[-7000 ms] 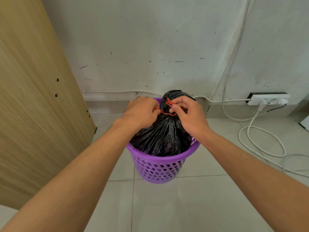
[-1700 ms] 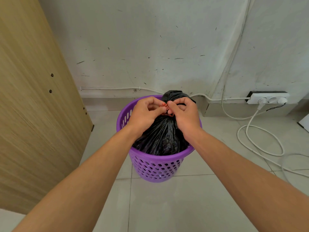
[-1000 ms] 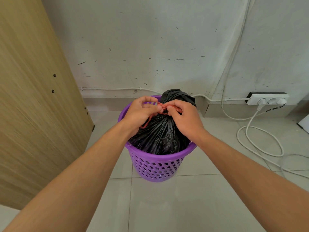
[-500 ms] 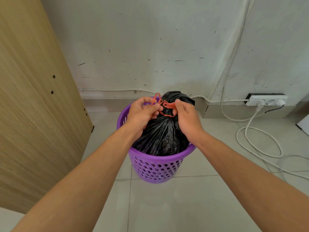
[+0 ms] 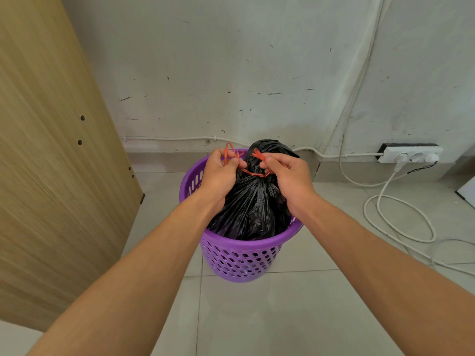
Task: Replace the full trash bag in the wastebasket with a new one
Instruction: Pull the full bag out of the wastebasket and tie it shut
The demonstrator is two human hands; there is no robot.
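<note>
pale floor tiles (image 5: 257, 317) run up to a scuffed grey-white wall (image 5: 231, 73), and a purple perforated wastebasket (image 5: 241, 260) stands on the tiles a little out from that wall. inside the wastebasket sits a full black trash bag (image 5: 253, 206), its gathered neck rising above the rim and its bunched top (image 5: 270, 149) sticking up on the far side. an orange drawstring (image 5: 253, 173) is cinched round that neck. the left hand (image 5: 219, 176) is over the wastebasket's left rim, fingers curled, pinching one end of the drawstring so that thin orange loops (image 5: 231, 151) stand up above the knuckles. the right hand (image 5: 288, 176) is over the bag toward the wastebasket's right side, thumb and fingers pinching the other orange end (image 5: 258, 154). between the two hands the string runs taut across the bag's neck. to the left of the wastebasket stands a tall wood-grain panel (image 5: 46, 150). to its right, at the foot of the wall, a white power strip (image 5: 411, 155) lies with plugs in it, and a white cable (image 5: 401, 217) loops over the tiles. a thin white wire (image 5: 180, 138) runs along the wall behind the wastebasket
</note>
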